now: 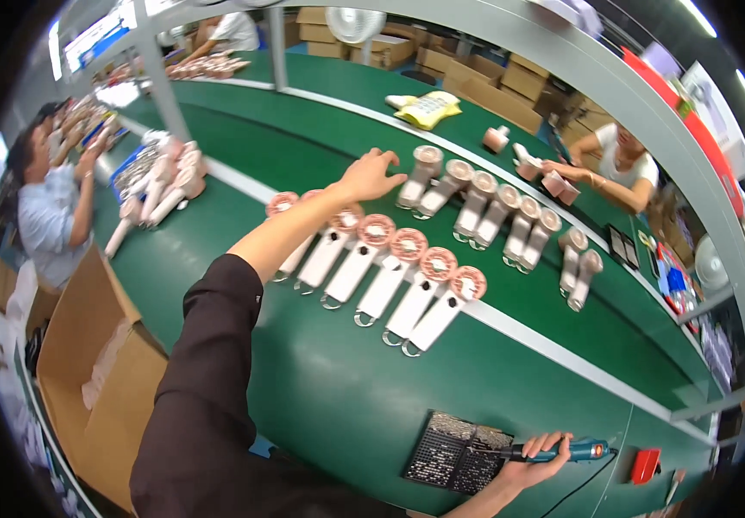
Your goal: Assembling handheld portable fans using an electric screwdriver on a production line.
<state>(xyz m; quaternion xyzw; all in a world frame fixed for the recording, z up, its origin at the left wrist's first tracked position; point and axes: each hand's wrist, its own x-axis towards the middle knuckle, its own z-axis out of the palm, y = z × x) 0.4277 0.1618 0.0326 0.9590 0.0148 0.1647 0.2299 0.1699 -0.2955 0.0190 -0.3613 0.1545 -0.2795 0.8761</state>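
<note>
My left hand (370, 179) is stretched out over the green bench, its fingers apart and holding nothing. Just right of its fingertips is the leftmost of several upright beige handheld fans (425, 166) in a far row. Under my left forearm and to its right lies a nearer row of several handheld fans (387, 285), with pink round heads, white handles and metal loops. At the lower right, my right hand (543, 459) is closed round a teal electric screwdriver (586, 450). The screwdriver's tip reaches over a black screw tray (447, 451) full of small screws.
A pale metal rail (562, 337) divides the green surface. At the left are an open cardboard box (100, 380) and a heap of pink fan parts (165, 177). A red box (646, 466) sits right of the screwdriver. Co-workers (618, 164) work across and to the left.
</note>
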